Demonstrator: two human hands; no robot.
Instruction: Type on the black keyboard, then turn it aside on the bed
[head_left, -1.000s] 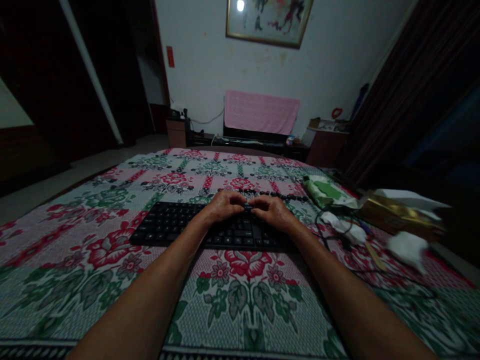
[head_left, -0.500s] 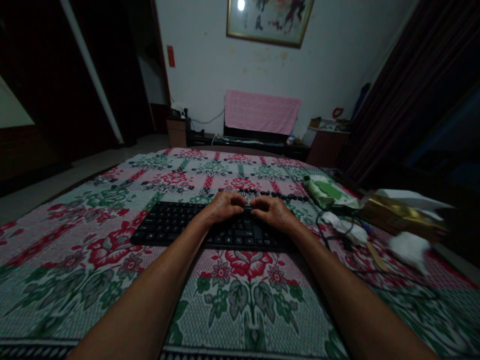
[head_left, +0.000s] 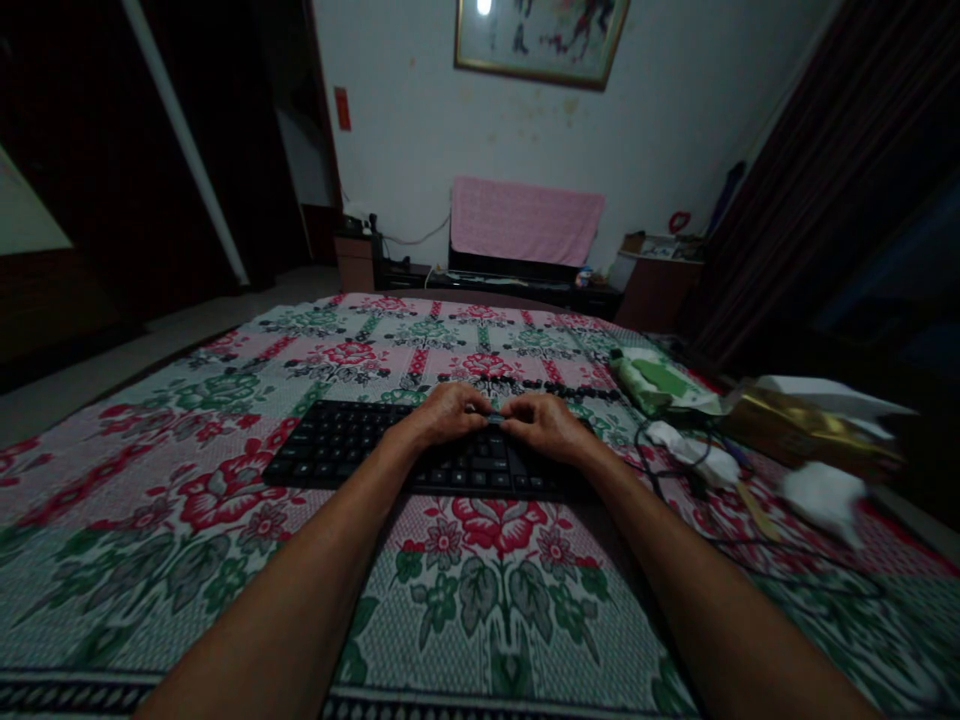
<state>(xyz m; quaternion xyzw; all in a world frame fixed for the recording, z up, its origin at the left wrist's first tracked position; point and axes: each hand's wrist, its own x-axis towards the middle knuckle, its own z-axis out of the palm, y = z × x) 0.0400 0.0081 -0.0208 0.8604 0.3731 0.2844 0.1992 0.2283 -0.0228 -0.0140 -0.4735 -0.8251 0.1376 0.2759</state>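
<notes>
A black computer keyboard (head_left: 330, 440) lies on the patterned tablecloth, its right part half covered by my hands and forearms. Over its upper edge, my left hand (head_left: 448, 412) is closed, thumb and fingers pinched toward the right. My right hand (head_left: 546, 424) mirrors it, pinching from the other side. Between the fingertips shows a small, thin dark piece (head_left: 495, 418), too small to name; whether it is apart from the keyboard I cannot tell. Just behind the hands runs a row of small dark pieces (head_left: 559, 389) that look like loose keycaps.
To the right lie a green tissue pack (head_left: 660, 385), a gold box (head_left: 806, 430), crumpled white tissue (head_left: 823, 498), a flat wooden stick (head_left: 757, 512) and tangled black cable (head_left: 810, 562). The floral tablecloth (head_left: 480, 580) stretches around the keyboard.
Both hands stay almost in place over the keyboard, with the fingertips slightly shifted and the small piece between them showing more clearly. The view has moved very slightly.
</notes>
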